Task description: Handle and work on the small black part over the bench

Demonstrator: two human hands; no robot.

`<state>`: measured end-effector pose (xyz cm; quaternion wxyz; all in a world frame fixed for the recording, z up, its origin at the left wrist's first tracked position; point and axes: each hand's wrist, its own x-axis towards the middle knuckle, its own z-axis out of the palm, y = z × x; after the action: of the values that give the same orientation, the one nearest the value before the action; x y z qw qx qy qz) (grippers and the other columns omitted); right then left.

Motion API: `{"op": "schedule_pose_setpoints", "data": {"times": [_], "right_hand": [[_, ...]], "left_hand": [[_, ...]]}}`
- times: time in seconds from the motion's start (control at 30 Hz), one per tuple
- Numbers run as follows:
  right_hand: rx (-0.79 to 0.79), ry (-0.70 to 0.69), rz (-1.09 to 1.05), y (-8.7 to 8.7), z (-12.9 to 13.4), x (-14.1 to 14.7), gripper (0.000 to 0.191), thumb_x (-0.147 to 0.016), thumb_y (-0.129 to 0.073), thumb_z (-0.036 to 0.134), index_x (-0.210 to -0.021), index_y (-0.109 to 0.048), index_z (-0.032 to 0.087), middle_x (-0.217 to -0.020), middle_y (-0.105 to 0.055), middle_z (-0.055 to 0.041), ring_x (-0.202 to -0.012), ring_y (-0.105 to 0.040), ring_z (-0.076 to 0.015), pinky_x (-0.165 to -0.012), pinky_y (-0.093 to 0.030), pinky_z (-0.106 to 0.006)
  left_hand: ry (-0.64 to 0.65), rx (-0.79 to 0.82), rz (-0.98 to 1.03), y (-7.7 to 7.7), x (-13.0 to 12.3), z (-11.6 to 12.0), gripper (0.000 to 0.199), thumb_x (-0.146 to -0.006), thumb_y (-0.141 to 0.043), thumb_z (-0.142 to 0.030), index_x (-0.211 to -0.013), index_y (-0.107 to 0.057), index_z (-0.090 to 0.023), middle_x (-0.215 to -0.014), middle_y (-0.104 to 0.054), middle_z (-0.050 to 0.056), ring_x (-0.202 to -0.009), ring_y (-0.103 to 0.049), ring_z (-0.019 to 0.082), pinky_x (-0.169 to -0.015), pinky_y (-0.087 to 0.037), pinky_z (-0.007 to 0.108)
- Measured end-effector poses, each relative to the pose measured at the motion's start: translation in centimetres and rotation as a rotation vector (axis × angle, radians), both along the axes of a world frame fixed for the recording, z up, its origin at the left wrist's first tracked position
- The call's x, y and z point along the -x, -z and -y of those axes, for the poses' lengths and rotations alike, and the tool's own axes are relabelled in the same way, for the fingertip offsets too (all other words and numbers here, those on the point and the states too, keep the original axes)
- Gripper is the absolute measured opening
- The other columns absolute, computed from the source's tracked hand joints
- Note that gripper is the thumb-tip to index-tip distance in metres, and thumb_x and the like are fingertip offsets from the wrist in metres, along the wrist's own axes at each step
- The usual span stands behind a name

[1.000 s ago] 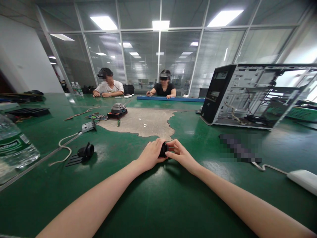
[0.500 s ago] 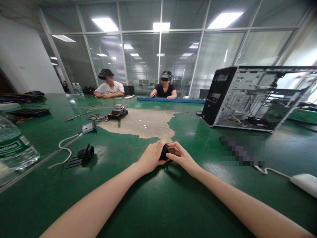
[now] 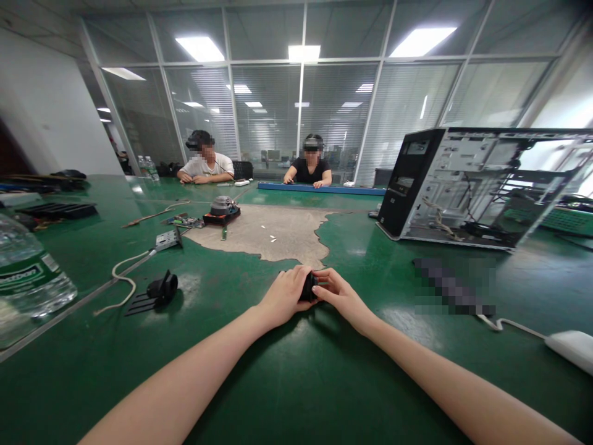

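Observation:
A small black object (image 3: 308, 288) is held between my two hands over the green table (image 3: 296, 383). My left hand (image 3: 288, 293) wraps round its left side and top, with the fingers closed on it. From the right, my right hand (image 3: 337, 293) grips the same object, its thumb and fingertips against the right side. Much of the object is hidden by my fingers. Off to the left, a black slotted part with a round piece (image 3: 162, 289) lies on the table.
An open computer case (image 3: 417, 185) stands at the right, near a white power strip (image 3: 567, 347). A water bottle (image 3: 32, 272) is at the left. Behind a bare patch (image 3: 287, 232) with a black and grey device (image 3: 222, 211), two people sit across the table.

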<state>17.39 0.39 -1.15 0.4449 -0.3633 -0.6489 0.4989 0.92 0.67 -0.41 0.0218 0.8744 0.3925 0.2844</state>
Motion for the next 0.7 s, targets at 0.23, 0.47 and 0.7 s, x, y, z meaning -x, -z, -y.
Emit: {"op": "schedule_pose_setpoints", "data": {"times": [0.23, 0.47, 0.7], "right_hand": [[-0.034, -0.023, -0.028, -0.29, 0.33, 0.21, 0.027, -0.068, -0.062, 0.031, -0.086, -0.044, 0.022, -0.091, -0.054, -0.0007, -0.082, -0.054, -0.0139, -0.072, -0.045, -0.031], [-0.031, 0.017, 0.033, 0.39, -0.21, 0.07, 0.030, -0.072, -0.057, 0.034, -0.096, -0.045, 0.022, -0.093, -0.052, -0.0028, -0.082, -0.054, -0.0143, -0.071, -0.046, -0.031], [-0.057, -0.023, 0.005, -0.13, 0.17, 0.12, 0.027, -0.068, -0.062, 0.031, -0.088, -0.046, 0.022, -0.090, -0.053, -0.0001, -0.083, -0.054, -0.0136, -0.072, -0.046, -0.030]], "left_hand": [[-0.004, -0.001, -0.006, 0.02, 0.03, 0.02, 0.053, -0.068, -0.061, -0.028, -0.111, -0.031, -0.021, -0.108, -0.047, 0.007, -0.096, -0.049, 0.024, -0.077, -0.038, 0.037], [-0.004, -0.007, -0.004, -0.05, -0.05, 0.11, 0.052, -0.068, -0.062, -0.029, -0.110, -0.033, -0.020, -0.105, -0.048, 0.007, -0.094, -0.050, 0.023, -0.076, -0.039, 0.036], [-0.006, 0.000, 0.012, 0.09, -0.01, 0.04, 0.052, -0.068, -0.062, -0.027, -0.110, -0.032, -0.021, -0.106, -0.048, 0.007, -0.094, -0.051, 0.023, -0.076, -0.038, 0.037]]}}
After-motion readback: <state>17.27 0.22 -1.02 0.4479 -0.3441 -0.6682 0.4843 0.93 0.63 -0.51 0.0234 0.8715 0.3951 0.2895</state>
